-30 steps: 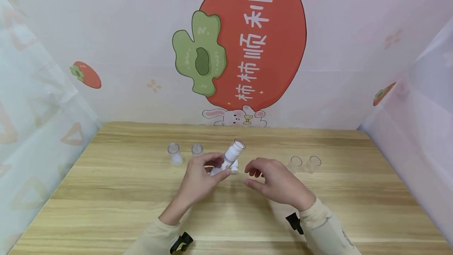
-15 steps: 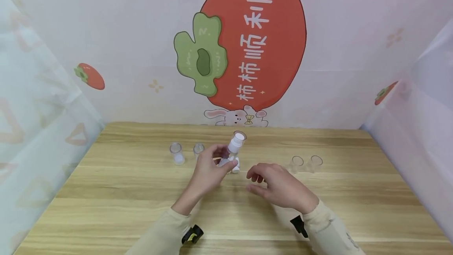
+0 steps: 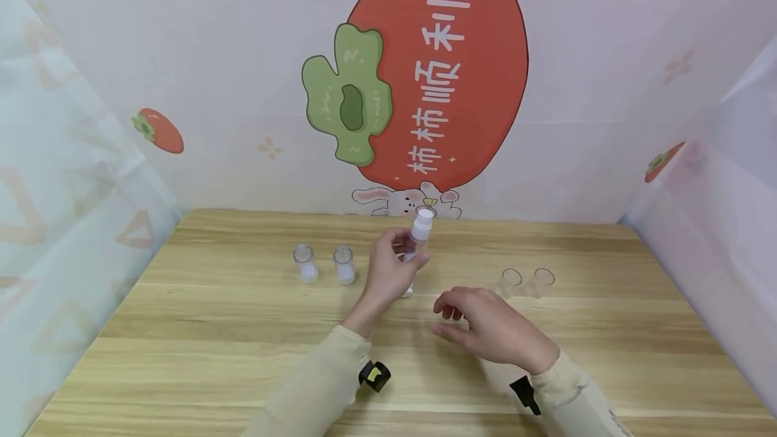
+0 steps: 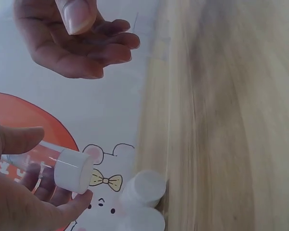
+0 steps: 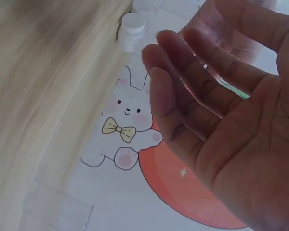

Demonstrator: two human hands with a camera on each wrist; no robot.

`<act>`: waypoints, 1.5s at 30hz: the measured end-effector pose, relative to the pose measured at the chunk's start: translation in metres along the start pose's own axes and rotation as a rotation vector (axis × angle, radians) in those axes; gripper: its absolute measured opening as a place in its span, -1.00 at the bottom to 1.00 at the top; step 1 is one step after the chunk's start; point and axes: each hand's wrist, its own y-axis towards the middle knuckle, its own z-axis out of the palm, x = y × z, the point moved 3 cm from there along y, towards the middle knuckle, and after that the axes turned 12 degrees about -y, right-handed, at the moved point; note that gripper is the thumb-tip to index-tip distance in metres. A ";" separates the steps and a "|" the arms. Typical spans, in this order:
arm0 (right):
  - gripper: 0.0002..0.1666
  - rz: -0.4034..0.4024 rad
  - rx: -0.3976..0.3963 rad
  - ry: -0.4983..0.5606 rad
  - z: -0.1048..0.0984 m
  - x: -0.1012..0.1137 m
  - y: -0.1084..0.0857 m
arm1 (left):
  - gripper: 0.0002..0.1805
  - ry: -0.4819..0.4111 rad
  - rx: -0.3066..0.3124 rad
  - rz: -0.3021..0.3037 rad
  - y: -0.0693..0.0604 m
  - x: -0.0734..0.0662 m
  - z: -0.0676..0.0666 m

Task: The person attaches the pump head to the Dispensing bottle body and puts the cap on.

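My left hand (image 3: 393, 268) holds a small clear bottle (image 3: 420, 243) with a white collar and a see-through cap, nearly upright above the table. In the left wrist view, the left fingers curl round the bottle's clear body beside a white cylindrical end (image 4: 74, 171). Part of the bottle is hidden by the hand in the head view. My right hand (image 3: 488, 326) hovers to the right, fingers loosely bent, holding nothing. Small white pieces (image 3: 408, 292) stand on the table, mostly behind the left hand; the right wrist view shows one white piece (image 5: 132, 31) more plainly.
Two clear-topped bottles (image 3: 305, 265) (image 3: 344, 267) with white lower parts stand at the left. Beyond the right hand are two clear open cups or caps (image 3: 508, 283) (image 3: 540, 282). The wooden table (image 3: 212, 329) meets a printed backdrop (image 3: 267, 187) behind.
The left hand has moved right and farther forward, raising the bottle and turning it more upright. One bottle at the left is now fully uncovered. The right hand has drifted slightly right and nearer.
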 end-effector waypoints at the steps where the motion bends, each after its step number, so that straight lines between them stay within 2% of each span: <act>1: -0.80 -0.002 0.006 -0.003 0.000 -0.001 -0.001 | -0.54 0.001 -0.007 -0.002 0.002 0.001 0.003; 6: -0.80 -0.004 0.040 -0.028 -0.001 -0.005 -0.004 | -0.55 0.013 -0.050 -0.023 0.012 0.009 0.014; 15: -0.83 0.016 0.059 -0.056 -0.001 -0.011 -0.009 | -0.55 0.038 -0.079 -0.044 0.020 0.020 0.030; 20: -0.83 0.017 0.064 -0.063 0.000 -0.013 -0.010 | -0.55 0.090 -0.108 -0.082 0.023 0.026 0.033; 25: -0.83 0.020 0.065 -0.065 0.001 -0.015 -0.011 | -0.55 0.110 -0.113 -0.069 0.027 0.031 0.035; 33: -0.81 0.026 0.080 -0.054 0.003 -0.018 -0.011 | -0.56 0.134 -0.098 -0.080 0.032 0.038 0.039; 45: -0.78 0.035 0.099 -0.053 0.001 -0.018 -0.010 | -0.55 0.177 -0.096 -0.073 0.037 0.040 0.041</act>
